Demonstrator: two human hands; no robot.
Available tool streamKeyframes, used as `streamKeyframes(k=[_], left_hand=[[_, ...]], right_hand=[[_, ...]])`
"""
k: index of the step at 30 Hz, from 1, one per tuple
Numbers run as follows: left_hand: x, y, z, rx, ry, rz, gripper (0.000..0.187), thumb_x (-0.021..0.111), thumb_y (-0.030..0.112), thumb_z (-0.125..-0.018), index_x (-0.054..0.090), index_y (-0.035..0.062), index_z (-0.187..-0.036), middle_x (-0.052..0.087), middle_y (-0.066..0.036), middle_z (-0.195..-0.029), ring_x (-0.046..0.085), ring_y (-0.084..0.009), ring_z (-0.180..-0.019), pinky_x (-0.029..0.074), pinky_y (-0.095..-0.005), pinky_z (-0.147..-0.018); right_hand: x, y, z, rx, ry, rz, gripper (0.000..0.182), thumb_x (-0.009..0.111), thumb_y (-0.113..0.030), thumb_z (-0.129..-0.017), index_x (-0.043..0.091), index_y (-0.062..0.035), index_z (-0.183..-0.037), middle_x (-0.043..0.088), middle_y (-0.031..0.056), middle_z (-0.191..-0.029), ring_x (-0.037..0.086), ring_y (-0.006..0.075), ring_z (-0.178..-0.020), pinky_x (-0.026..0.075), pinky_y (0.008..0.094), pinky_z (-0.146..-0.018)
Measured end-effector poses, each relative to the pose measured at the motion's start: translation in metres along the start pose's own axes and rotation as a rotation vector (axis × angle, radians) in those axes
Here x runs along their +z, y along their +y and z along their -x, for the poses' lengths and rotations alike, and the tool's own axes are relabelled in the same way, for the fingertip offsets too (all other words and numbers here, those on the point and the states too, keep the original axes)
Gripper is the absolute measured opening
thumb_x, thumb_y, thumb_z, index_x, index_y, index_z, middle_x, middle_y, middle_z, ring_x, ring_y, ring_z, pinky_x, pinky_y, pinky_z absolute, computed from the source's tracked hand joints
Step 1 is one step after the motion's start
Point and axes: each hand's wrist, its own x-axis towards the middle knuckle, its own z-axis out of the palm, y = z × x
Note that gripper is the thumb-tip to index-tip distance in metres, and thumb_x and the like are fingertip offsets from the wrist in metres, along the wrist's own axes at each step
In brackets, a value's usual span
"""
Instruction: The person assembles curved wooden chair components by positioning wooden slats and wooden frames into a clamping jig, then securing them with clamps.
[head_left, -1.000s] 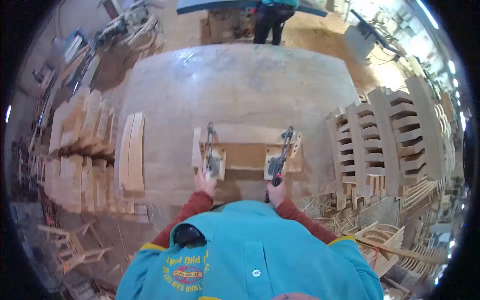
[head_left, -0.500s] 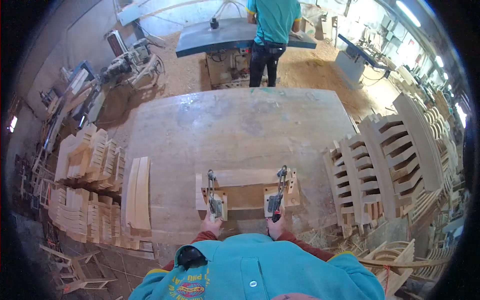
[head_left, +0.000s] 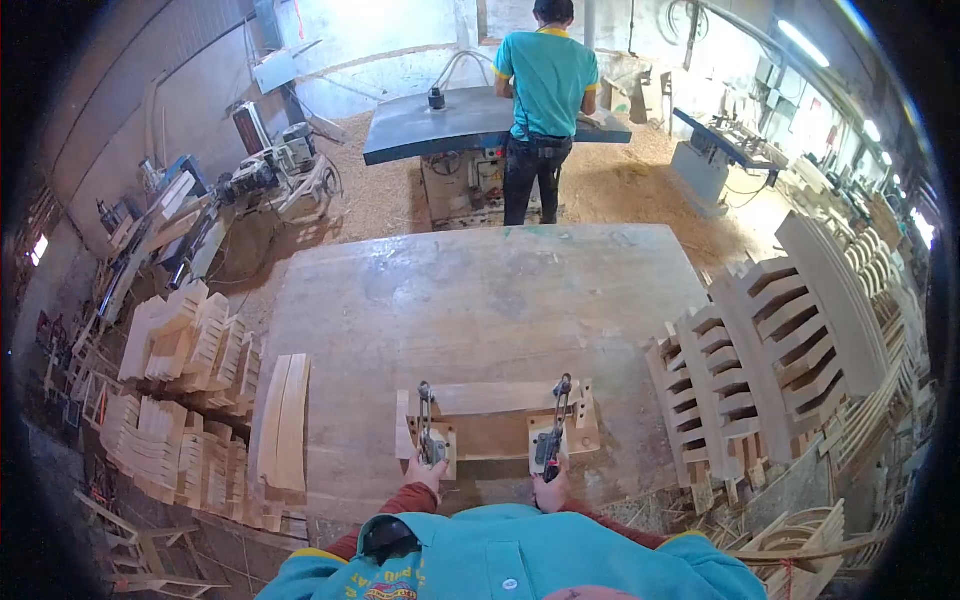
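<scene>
A wooden jig (head_left: 490,432) lies near the front edge of the worktable, with a pale wooden strip (head_left: 490,397) along its far side. Two metal toggle clamps are mounted on it. My left hand (head_left: 425,474) is closed at the near end of the left toggle clamp (head_left: 431,440). At the near end of the right toggle clamp (head_left: 546,447), my right hand (head_left: 551,489) is wrapped round its dark handle. Both clamp arms point away from me toward the strip. My fingers are partly hidden by the clamps.
Two long wooden pieces (head_left: 284,425) lie on the worktable (head_left: 480,300) at left. Stacked curved parts (head_left: 180,340) stand beyond the left edge, slatted stacks (head_left: 760,340) along the right. A person in a teal shirt (head_left: 545,85) stands at a blue-topped machine (head_left: 420,125) behind the table.
The view has tilted up, so the table and jig appear lower and more of the far person shows. My hands stay at the two clamps.
</scene>
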Motion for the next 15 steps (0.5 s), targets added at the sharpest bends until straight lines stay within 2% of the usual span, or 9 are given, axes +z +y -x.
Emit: streamKeyframes(k=[1, 2, 3, 4, 6, 8, 9, 11, 15], left_hand=[[0.000, 0.002, 0.002, 0.083, 0.046, -0.020, 0.074, 0.073, 0.038, -0.067, 0.044, -0.0026, -0.122, 0.059, -0.018, -0.105, 0.059, -0.0283, -0.089, 0.045, -0.0368, -0.080], [0.000, 0.004, 0.005, 0.166, 0.092, -0.041, 0.069, 0.073, 0.034, -0.068, 0.046, -0.0039, -0.119, 0.061, -0.017, -0.100, 0.061, -0.0258, -0.081, 0.048, -0.0367, -0.074], [-0.005, 0.018, 0.012, 0.102, 0.050, -0.018, 0.071, 0.073, 0.036, -0.068, 0.046, -0.0026, -0.121, 0.061, -0.018, -0.102, 0.061, -0.0276, -0.086, 0.047, -0.0367, -0.078], [-0.012, 0.042, 0.022, 0.037, 0.007, 0.003, 0.072, 0.072, 0.038, -0.068, 0.046, -0.0012, -0.122, 0.061, -0.019, -0.104, 0.060, -0.0293, -0.091, 0.046, -0.0367, -0.081], [-0.011, 0.051, 0.029, 0.007, 0.029, 0.008, 0.072, 0.072, 0.040, -0.067, 0.048, 0.0018, -0.123, 0.061, -0.019, -0.105, 0.060, -0.0311, -0.094, 0.046, -0.0367, -0.084], [-0.003, 0.044, 0.028, 0.089, 0.164, -0.013, 0.069, 0.072, 0.039, -0.067, 0.050, 0.0048, -0.122, 0.062, -0.018, -0.102, 0.062, -0.0311, -0.091, 0.047, -0.0367, -0.081], [-0.003, 0.046, 0.029, 0.118, 0.147, 0.066, 0.063, 0.070, 0.037, -0.069, 0.050, -0.0006, -0.117, 0.060, -0.018, -0.105, 0.058, -0.0288, -0.097, 0.045, -0.0366, -0.082], [-0.004, 0.055, 0.035, 0.081, 0.209, -0.049, 0.064, 0.072, 0.037, -0.068, 0.048, 0.0074, -0.121, 0.062, -0.017, -0.103, 0.060, -0.0306, -0.095, 0.046, -0.0385, -0.081], [0.024, 0.019, 0.009, 0.173, 0.278, 0.128, 0.066, 0.073, 0.033, -0.069, 0.044, 0.0118, -0.125, 0.061, -0.015, -0.106, 0.060, -0.0314, -0.095, 0.045, -0.0397, -0.082]], right_hand=[[0.003, 0.010, -0.003, -0.054, 0.026, 0.015, 0.051, 0.064, -0.008, -0.077, 0.038, -0.0070, -0.120, 0.053, 0.0096, -0.076, 0.054, 0.0195, -0.059, 0.042, 0.0332, -0.051], [0.004, 0.019, -0.006, -0.040, 0.037, 0.031, 0.051, 0.064, -0.008, -0.077, 0.038, -0.0067, -0.120, 0.053, 0.0103, -0.076, 0.054, 0.0204, -0.061, 0.042, 0.0334, -0.051], [0.005, 0.021, -0.007, -0.025, 0.047, 0.046, 0.052, 0.065, -0.009, -0.077, 0.037, -0.0063, -0.120, 0.053, 0.0111, -0.077, 0.054, 0.0214, -0.062, 0.042, 0.0336, -0.052], [0.002, -0.002, -0.001, 0.059, 0.041, 0.062, 0.060, 0.066, -0.012, -0.075, 0.034, -0.0036, -0.126, 0.054, 0.0163, -0.092, 0.055, 0.0274, -0.079, 0.043, 0.0355, -0.068], [0.002, -0.011, 0.006, 0.189, 0.022, 0.109, 0.069, 0.067, -0.016, -0.074, 0.031, -0.0010, -0.131, 0.055, 0.0223, -0.108, 0.057, 0.0340, -0.098, 0.044, 0.0379, -0.084], [0.001, 0.003, -0.005, 0.207, 0.014, 0.119, 0.067, 0.067, -0.017, -0.074, 0.032, -0.0012, -0.130, 0.055, 0.0231, -0.107, 0.056, 0.0346, -0.099, 0.044, 0.0389, -0.084], [0.002, 0.008, -0.012, 0.187, 0.019, 0.097, 0.066, 0.067, -0.017, -0.074, 0.034, -0.0014, -0.128, 0.056, 0.0232, -0.106, 0.057, 0.0345, -0.099, 0.044, 0.0395, -0.083], [0.002, 0.004, -0.015, 0.123, 0.025, 0.058, 0.063, 0.067, -0.017, -0.074, 0.036, -0.0018, -0.127, 0.056, 0.0230, -0.104, 0.057, 0.0343, -0.098, 0.045, 0.0399, -0.083], [-0.011, -0.055, -0.040, -0.052, -0.071, 0.124, 0.046, 0.062, -0.014, -0.081, 0.039, -0.0078, -0.120, 0.053, 0.0094, -0.072, 0.052, 0.0187, -0.053, 0.042, 0.0333, -0.046]])
